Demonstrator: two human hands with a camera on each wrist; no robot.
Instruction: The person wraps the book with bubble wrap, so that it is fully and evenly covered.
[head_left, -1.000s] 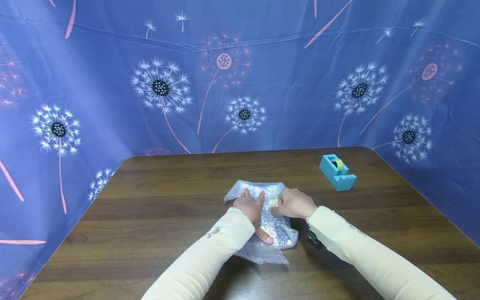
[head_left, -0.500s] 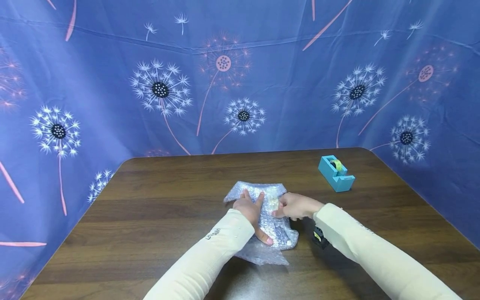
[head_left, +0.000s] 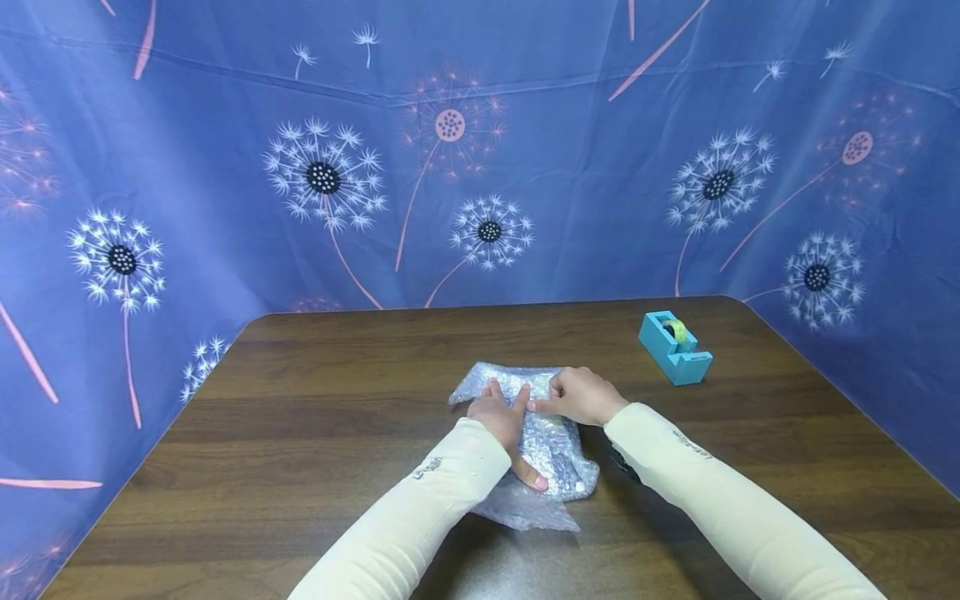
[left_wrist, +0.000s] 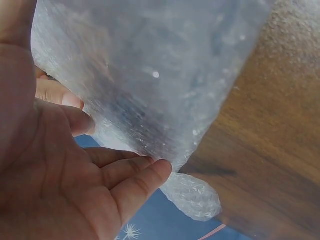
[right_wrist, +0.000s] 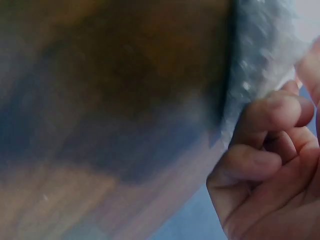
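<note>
A bundle of clear bubble wrap (head_left: 555, 458) lies on the table; what is inside cannot be made out. My left hand (head_left: 498, 417) rests spread on its left side, fingers and thumb pressing the wrap. In the left wrist view, the left hand's fingers (left_wrist: 135, 185) lie straight along the wrap's edge. My right hand (head_left: 588, 396) is at the upper right of the bundle, its thumb stretched onto the wrap close to the left fingertips. The right wrist view shows the right hand (right_wrist: 270, 165) with curled fingers beside the bubble wrap (right_wrist: 260, 50); nothing shows inside them.
A light-blue tape dispenser (head_left: 675, 350) with a yellowish roll stands at the back right of the brown wooden table (head_left: 315, 400). Behind the table hangs a blue curtain (head_left: 570, 167) printed with dandelions.
My right hand drew back to the bundle's right edge, then moved up and left over the wrap, covering the pale yellowish patch there. The left hand and the bundle stay in place.
</note>
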